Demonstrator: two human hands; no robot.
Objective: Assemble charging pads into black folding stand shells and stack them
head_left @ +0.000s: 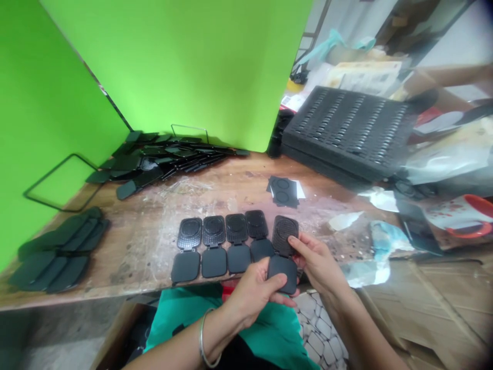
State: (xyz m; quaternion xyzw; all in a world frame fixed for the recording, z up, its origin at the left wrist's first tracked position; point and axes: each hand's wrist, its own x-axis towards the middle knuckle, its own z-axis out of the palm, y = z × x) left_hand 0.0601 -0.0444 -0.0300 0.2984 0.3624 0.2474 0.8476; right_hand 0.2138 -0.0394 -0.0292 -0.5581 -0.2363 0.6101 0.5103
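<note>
Print on the far-right papers [360, 78] is too blurred to read. My left grip [254, 288] and right grip [314, 258] pinch one black hinged plate [284, 226], at the near edge of the surface [239, 179], right of four similar plates [235, 228]. A green panel [185, 67] blocks the far side.

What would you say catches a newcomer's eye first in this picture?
Probably the bright green panels, rising behind the wooden table. Next come four hinged black pieces in a row near its front edge, with a fifth in the left hand and right hand. A mug stands out at the far right.
</note>
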